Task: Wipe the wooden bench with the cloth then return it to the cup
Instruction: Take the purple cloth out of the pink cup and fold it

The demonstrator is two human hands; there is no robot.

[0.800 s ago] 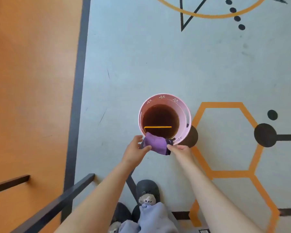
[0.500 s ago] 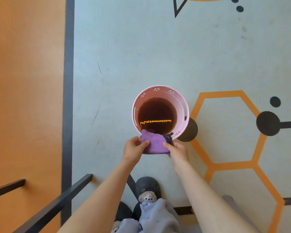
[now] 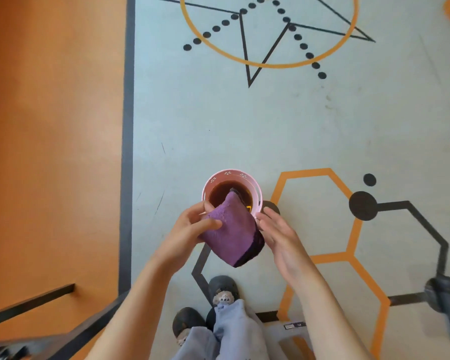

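A pink cup (image 3: 258, 191) with a dark inside stands on the pale floor in front of my feet. Above its near rim hangs the folded purple cloth (image 3: 233, 236), one corner pointing over the cup's opening. My left hand (image 3: 190, 231) pinches the cloth's left side between thumb and fingers. My right hand (image 3: 279, 236) lies beside the cloth's dark right edge with its fingers straight; whether it touches the cloth is unclear. The wooden bench cannot be made out for certain.
An orange surface (image 3: 52, 152) with a dark border strip fills the left. Black rails (image 3: 44, 300) cross the lower left corner. My shoes (image 3: 222, 288) stand just below the cloth. A dark blurred object (image 3: 446, 300) sits at the right edge.
The cloth has come up off the cup's near rim and hangs higher, closer to the camera. My right hand has let go of it and opened; the left still holds it.
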